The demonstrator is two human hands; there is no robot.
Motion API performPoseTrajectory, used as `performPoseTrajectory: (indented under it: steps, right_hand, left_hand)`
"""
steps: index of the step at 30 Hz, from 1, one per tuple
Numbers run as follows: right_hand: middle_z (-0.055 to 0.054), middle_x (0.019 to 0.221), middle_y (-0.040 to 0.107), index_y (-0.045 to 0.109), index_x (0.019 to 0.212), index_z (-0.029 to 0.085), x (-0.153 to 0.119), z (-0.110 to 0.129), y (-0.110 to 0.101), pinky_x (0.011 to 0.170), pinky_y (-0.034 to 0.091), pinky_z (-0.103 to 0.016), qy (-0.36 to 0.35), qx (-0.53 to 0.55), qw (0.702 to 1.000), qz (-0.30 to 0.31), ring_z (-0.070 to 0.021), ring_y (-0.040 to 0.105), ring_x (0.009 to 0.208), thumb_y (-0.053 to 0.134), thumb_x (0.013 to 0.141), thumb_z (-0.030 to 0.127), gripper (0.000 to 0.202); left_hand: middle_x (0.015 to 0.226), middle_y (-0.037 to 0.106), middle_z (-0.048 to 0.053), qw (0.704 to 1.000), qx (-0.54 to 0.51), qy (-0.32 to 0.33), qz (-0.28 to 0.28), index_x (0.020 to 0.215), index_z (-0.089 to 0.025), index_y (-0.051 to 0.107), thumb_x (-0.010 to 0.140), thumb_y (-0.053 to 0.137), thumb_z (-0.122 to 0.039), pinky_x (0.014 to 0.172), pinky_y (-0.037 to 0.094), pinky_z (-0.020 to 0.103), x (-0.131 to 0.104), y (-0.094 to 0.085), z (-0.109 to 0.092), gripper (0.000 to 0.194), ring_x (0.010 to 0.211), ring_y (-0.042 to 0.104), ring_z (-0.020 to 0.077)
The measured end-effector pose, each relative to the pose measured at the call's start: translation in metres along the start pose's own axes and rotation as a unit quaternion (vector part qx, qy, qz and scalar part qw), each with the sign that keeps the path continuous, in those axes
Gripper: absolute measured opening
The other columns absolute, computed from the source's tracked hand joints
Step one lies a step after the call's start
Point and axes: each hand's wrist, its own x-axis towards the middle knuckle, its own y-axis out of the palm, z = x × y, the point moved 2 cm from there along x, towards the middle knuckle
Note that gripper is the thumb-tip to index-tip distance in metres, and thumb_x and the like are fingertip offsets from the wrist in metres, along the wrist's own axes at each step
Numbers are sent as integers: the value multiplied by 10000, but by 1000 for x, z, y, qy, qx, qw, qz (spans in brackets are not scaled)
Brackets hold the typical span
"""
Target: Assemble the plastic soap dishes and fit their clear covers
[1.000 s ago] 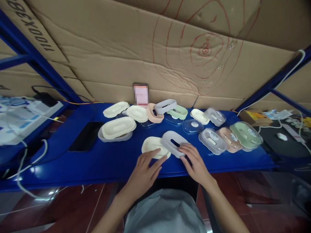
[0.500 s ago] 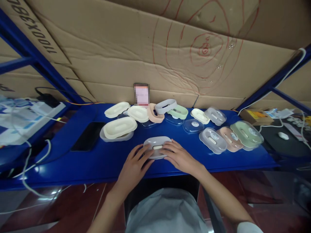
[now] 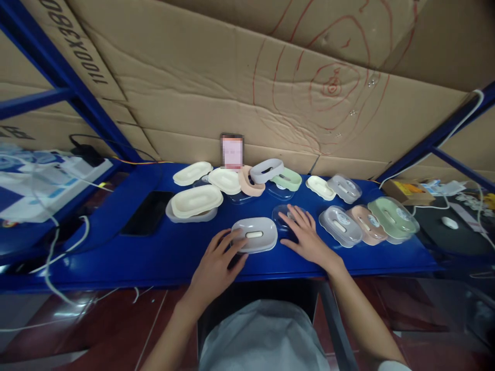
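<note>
A light grey oval dish [image 3: 263,229] with a small white bar in a slot at its middle lies near the table's front edge. My left hand [image 3: 222,252] holds its left side, fingers over the rim and thumb at the front edge. To the right of the dish, my right hand [image 3: 303,229] has its fingers spread over a clear plastic lid [image 3: 276,216], thumb toward the near side. The hand hides much of this lid, which reaches close to the dish's right end.
Cream oval trays [image 3: 196,201] lie at the left back, beside a black phone [image 3: 147,214]. An orange ring [image 3: 253,188], a grey ring [image 3: 266,170] and a green ring [image 3: 290,180] are behind. Lidded cases [image 3: 342,226] stand at right. A screen [image 3: 232,150] leans on the cardboard.
My right hand has left the grey dish and moved right onto the clear lid. That lid has shifted left and toward me. My left hand stays at the dish.
</note>
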Motion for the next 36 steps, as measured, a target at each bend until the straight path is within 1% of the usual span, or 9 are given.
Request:
performPoseTrajectory:
  steps: [3, 6, 8, 11, 13, 16, 21, 28, 36]
  right_hand:
    - [-116, 1707, 440, 489, 1614, 356, 1, -16, -7, 1204, 365, -739, 37, 28, 999, -10, -412, 338, 1606, 678, 1021, 518, 644]
    - [-109, 1592, 584, 562, 1564, 332, 5, -11, -12, 1196, 457, -624, 36, 94, 993, -64, -331, 500, 1512, 586, 1085, 461, 497]
    - [-101, 1576, 601, 545, 1580, 319, 6, 9, -12, 1220, 461, -559, -3, 132, 988, -75, -286, 529, 1490, 556, 1104, 444, 492]
    - [-89, 1619, 563, 542, 1580, 300, 6, 50, -5, 1238, 443, -545, -72, 113, 990, -45, -286, 470, 1539, 559, 1107, 438, 493]
    - [-90, 1644, 536, 558, 1566, 283, 7, 72, 1, 1256, 409, -572, -104, 66, 992, -35, -307, 421, 1572, 561, 1106, 424, 481]
    - [-93, 1635, 546, 573, 1550, 281, 10, 87, 8, 1272, 371, -606, -133, 4, 990, -40, -328, 418, 1572, 587, 1095, 411, 474]
    - [-100, 1661, 512, 510, 1601, 285, 4, 85, 14, 1281, 357, -636, -160, -49, 985, -39, -348, 409, 1579, 654, 1054, 454, 590]
    - [-83, 1659, 516, 478, 1624, 336, -11, 91, 26, 1301, 325, -641, -131, -73, 985, -81, -332, 381, 1602, 653, 1065, 317, 586]
    - [-125, 1625, 553, 564, 1561, 279, 6, 65, 11, 1226, 436, -553, -177, -43, 982, -40, -314, 409, 1590, 668, 1045, 444, 551]
  left_hand:
    - [1492, 621, 84, 1000, -28, -4, 0, 1303, -287, 704, 1015, 649, -269, 1144, 541, 532, 0, -5, -2, 294, 1375, 553, 311]
    - [1514, 581, 85, 998, -57, -20, 5, 1302, -300, 693, 998, 664, -277, 1153, 535, 517, -1, -6, -2, 306, 1378, 562, 303]
    - [1558, 535, 94, 996, -77, -46, 8, 1419, -307, 617, 995, 684, -315, 1169, 530, 502, -2, -5, 0, 428, 1412, 556, 298]
    - [1634, 456, 113, 990, -106, -88, 16, 1589, -326, 436, 996, 710, -386, 1198, 514, 485, -5, -1, 5, 656, 1488, 514, 296]
    - [1647, 446, 112, 988, -116, -98, 24, 1623, -350, 384, 1003, 710, -416, 1210, 502, 486, -7, 0, 8, 703, 1518, 492, 297]
    - [1628, 473, 103, 988, -116, -101, 25, 1617, -377, 407, 1004, 713, -435, 1209, 503, 490, -7, 1, 11, 687, 1512, 504, 300]
    - [1607, 514, 91, 988, -120, -90, 25, 1576, -371, 478, 993, 729, -423, 1218, 494, 493, -8, 4, 17, 637, 1488, 536, 291]
    - [1617, 527, 98, 989, -120, -82, 30, 1546, -351, 526, 1000, 714, -391, 1193, 521, 474, -10, 8, 18, 579, 1489, 548, 285]
    - [1593, 554, 111, 993, -97, -71, 13, 1543, -328, 528, 1034, 648, -476, 1198, 509, 488, -6, 6, 11, 544, 1462, 570, 293]
